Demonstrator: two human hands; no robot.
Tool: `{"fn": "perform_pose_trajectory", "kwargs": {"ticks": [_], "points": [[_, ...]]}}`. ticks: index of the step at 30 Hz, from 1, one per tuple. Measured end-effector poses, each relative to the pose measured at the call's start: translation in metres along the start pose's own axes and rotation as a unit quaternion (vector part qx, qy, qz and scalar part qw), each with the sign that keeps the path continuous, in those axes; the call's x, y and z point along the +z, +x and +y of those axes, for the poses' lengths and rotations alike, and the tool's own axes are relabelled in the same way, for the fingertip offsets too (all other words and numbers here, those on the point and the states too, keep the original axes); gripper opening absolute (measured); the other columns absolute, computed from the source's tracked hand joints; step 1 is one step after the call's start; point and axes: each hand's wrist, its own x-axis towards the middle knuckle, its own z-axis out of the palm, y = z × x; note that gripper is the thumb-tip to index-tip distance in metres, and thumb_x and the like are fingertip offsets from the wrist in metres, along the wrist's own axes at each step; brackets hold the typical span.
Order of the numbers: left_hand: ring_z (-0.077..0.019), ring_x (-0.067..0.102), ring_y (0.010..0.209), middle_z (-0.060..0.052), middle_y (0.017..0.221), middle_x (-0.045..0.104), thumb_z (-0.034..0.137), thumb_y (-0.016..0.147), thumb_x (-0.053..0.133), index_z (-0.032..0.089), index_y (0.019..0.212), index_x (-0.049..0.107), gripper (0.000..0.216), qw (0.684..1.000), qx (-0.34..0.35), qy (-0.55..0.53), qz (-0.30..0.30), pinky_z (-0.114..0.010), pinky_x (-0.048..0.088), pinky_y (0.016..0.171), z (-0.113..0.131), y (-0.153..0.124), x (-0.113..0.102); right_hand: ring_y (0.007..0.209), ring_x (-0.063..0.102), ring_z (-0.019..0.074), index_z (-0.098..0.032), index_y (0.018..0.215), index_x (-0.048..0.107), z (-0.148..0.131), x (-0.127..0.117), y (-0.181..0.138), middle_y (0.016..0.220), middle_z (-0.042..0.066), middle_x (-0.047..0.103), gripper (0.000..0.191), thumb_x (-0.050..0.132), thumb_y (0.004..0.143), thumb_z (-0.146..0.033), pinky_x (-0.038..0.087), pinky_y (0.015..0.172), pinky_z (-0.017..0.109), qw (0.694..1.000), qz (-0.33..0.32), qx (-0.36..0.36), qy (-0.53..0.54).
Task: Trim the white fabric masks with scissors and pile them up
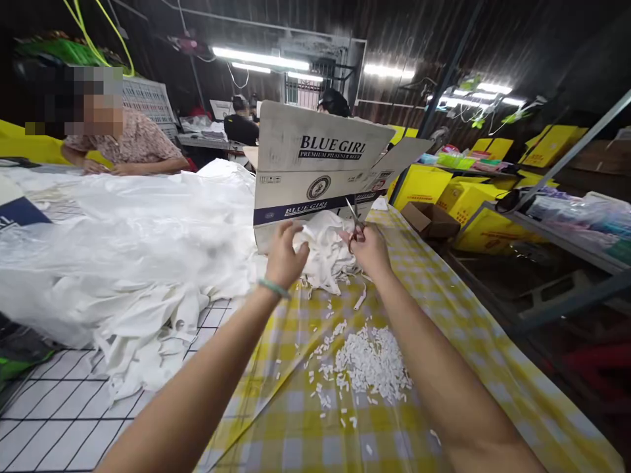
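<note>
My right hand is closed on a pair of scissors, whose blades point up and away from me. Beside it my left hand, with a pale green bangle at the wrist, has its fingers apart and nothing visible in them. A heap of white fabric pieces with thin straps lies between and just beyond both hands, against a cardboard box printed BLUE GIRL. Closer to me, a pile of small white snippets lies on the yellow checked tablecloth.
More white garments and plastic film spread over the left of the table. A person sits across at the left; others sit farther back. Yellow bags and a shelf with packages stand at the right, beyond the table's edge.
</note>
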Motion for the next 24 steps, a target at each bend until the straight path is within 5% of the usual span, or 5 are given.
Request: {"fn": "perform_pose_trajectory", "kwargs": {"ticks": [6, 11, 15, 19, 24], "points": [[-0.0212, 0.069, 0.092, -0.009, 0.100, 0.073, 0.031, 0.094, 0.049, 0.015, 0.111, 0.064, 0.028, 0.991, -0.040, -0.041, -0.123, -0.034, 0.056, 0.082, -0.030, -0.106, 0.030, 0.056, 0.058, 0.0158, -0.019, 0.071, 0.062, 0.040, 0.043, -0.125, 0.061, 0.000, 0.066, 0.008, 0.057, 0.065, -0.017, 0.042, 0.053, 0.024, 0.977, -0.209, 0.020, 0.029], [-0.0244, 0.067, 0.101, -0.013, 0.106, 0.072, 0.018, 0.091, 0.047, 0.016, 0.096, 0.067, 0.021, 0.986, -0.061, -0.025, -0.154, -0.039, 0.052, 0.094, -0.041, -0.146, 0.026, 0.057, 0.055, 0.0166, -0.018, 0.068, 0.058, 0.049, 0.071, -0.182, 0.063, 0.004, 0.065, 0.010, 0.050, 0.072, -0.018, 0.042, 0.054, 0.026, 0.973, -0.225, 0.032, 0.037], [-0.0225, 0.066, 0.102, -0.009, 0.110, 0.070, 0.031, 0.085, 0.064, 0.020, 0.102, 0.066, 0.020, 0.987, -0.089, -0.024, -0.130, -0.035, 0.054, 0.091, -0.057, -0.149, -0.021, 0.055, 0.047, 0.0147, -0.020, 0.072, 0.057, 0.055, 0.068, -0.187, 0.059, -0.001, 0.055, 0.012, 0.061, 0.075, -0.031, 0.040, 0.052, 0.026, 0.980, -0.192, 0.044, 0.034], [-0.0262, 0.058, 0.108, -0.013, 0.111, 0.062, 0.031, 0.090, 0.057, 0.016, 0.099, 0.063, 0.019, 0.981, -0.193, 0.030, -0.004, -0.043, 0.048, 0.095, -0.102, -0.123, -0.080, 0.054, 0.046, 0.0129, -0.022, 0.082, 0.053, 0.049, 0.062, -0.186, 0.064, -0.005, 0.050, 0.036, 0.074, 0.070, -0.049, 0.042, 0.052, 0.025, 0.979, -0.180, 0.094, 0.031], [-0.0212, 0.062, 0.101, -0.009, 0.114, 0.063, 0.032, 0.092, 0.062, 0.014, 0.111, 0.062, 0.026, 0.961, -0.276, 0.011, 0.011, -0.041, 0.054, 0.088, -0.138, -0.098, -0.097, 0.075, 0.057, 0.0172, -0.022, 0.103, 0.055, 0.018, 0.075, -0.196, 0.087, 0.002, 0.062, 0.043, 0.074, 0.073, -0.046, 0.050, 0.073, 0.032, 0.971, -0.227, 0.042, 0.056]]}}
